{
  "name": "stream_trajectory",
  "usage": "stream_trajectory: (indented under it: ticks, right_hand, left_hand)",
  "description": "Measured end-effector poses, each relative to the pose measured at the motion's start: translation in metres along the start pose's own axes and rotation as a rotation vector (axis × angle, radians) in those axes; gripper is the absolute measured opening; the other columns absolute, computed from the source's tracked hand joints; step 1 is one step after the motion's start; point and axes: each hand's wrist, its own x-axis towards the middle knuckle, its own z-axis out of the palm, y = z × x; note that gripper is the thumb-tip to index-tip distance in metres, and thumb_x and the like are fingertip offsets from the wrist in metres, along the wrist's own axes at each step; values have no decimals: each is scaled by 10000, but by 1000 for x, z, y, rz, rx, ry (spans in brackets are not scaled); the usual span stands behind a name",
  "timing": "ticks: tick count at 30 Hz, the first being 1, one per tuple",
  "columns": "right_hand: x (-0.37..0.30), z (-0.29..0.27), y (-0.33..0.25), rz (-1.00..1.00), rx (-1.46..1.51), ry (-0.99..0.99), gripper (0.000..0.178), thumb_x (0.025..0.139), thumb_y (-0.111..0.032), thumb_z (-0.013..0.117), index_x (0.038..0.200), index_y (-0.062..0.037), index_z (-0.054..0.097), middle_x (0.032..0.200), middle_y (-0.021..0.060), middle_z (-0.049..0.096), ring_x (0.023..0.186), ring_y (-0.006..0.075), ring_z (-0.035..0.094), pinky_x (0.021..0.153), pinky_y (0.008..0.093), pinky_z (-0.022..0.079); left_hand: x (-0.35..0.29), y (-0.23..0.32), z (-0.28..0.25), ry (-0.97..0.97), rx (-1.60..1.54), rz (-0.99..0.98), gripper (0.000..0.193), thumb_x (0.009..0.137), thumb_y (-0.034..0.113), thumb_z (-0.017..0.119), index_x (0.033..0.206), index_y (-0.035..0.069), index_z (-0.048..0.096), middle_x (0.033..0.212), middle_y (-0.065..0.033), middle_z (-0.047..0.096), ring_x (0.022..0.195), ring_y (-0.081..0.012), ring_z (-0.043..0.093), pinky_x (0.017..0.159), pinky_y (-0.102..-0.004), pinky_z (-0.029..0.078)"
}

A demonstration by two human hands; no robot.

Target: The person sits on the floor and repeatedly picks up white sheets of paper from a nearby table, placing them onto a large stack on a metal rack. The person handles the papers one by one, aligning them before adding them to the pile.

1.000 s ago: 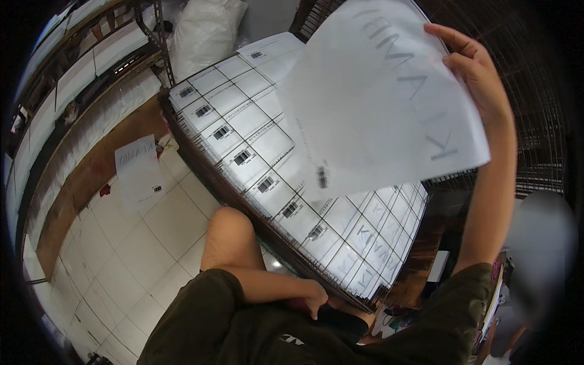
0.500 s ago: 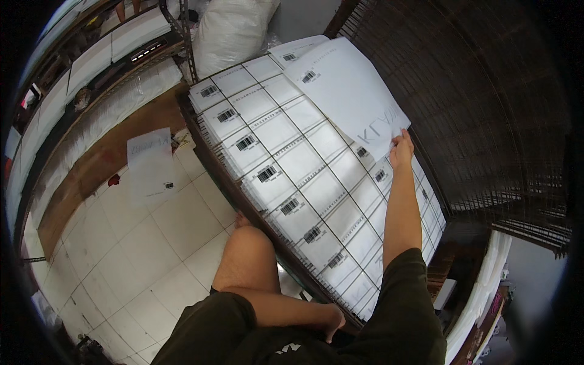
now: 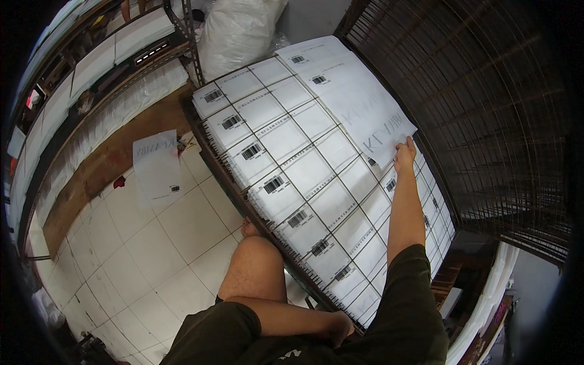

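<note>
My right hand (image 3: 405, 155) pinches the near corner of a white printed sheet (image 3: 359, 103), thin and slightly see-through. The sheet lies nearly flat on a wire shelf of a drying rack (image 3: 243, 198). Beside it, at the far end, lies another white sheet (image 3: 313, 52), partly overlapped. Below the wire grid, several white sheets (image 3: 292, 155) with black barcodes and print show through. My left forearm folds across my lap, and my left hand (image 3: 337, 328) rests by the rack's near edge, its fingers in shadow and mostly hidden.
Raised dark wire shelves (image 3: 486, 91) stand along the right. One loose printed sheet (image 3: 157, 161) lies on the tiled floor (image 3: 146, 243) at left. Shelving with white stacks (image 3: 109, 58) fills the upper left, near a big white plastic sack (image 3: 237, 36).
The sheet in my right hand has come down flatter onto the wire shelf, closer to the raised shelves. The view has shifted slightly. My left arm stays folded.
</note>
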Motion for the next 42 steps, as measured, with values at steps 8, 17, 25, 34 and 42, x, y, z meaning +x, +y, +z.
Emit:
stream_trajectory:
  ticks: [8,17,25,34,42]
  right_hand:
    - [-2,5,2,-72,-16,-1,720,724,74,498,1407,40,274,1433,235,310,1302,288,351,1024,321,324]
    - [-81,-27,-26,-393,-385,175,579,814,-48,627,1351,-39,410,1350,161,430,1179,270,479,953,363,396]
    - [-290,-192,-77,-585,-786,35,426,774,-31,651,1186,-6,544,1170,165,570,1096,288,543,927,365,419]
    - [-487,-366,-33,-318,-985,421,432,805,-207,652,1171,-7,541,1165,202,542,1106,368,494,967,421,380]
    - [-564,-342,11,-72,-1295,433,626,892,-427,469,1410,-106,327,1400,274,300,1277,423,313,1016,550,259]
  left_hand:
    - [-3,2,-5,-11,15,-17,298,642,227,652,892,65,640,880,-158,659,834,-330,648,677,-425,510]
    - [-15,10,-21,-98,-3,-42,536,630,376,700,1069,74,640,1118,-142,628,1003,-297,617,818,-394,497]
    - [-9,10,5,-61,35,60,502,722,483,665,1071,124,628,1068,-119,643,968,-300,615,800,-414,489]
    - [-4,17,26,-197,35,-207,707,917,643,179,1243,126,534,1173,-174,582,1125,-340,528,969,-414,392]
    - [-9,32,30,-209,-158,2,579,986,470,190,1427,111,298,1146,-161,584,1114,-298,528,1001,-357,356]
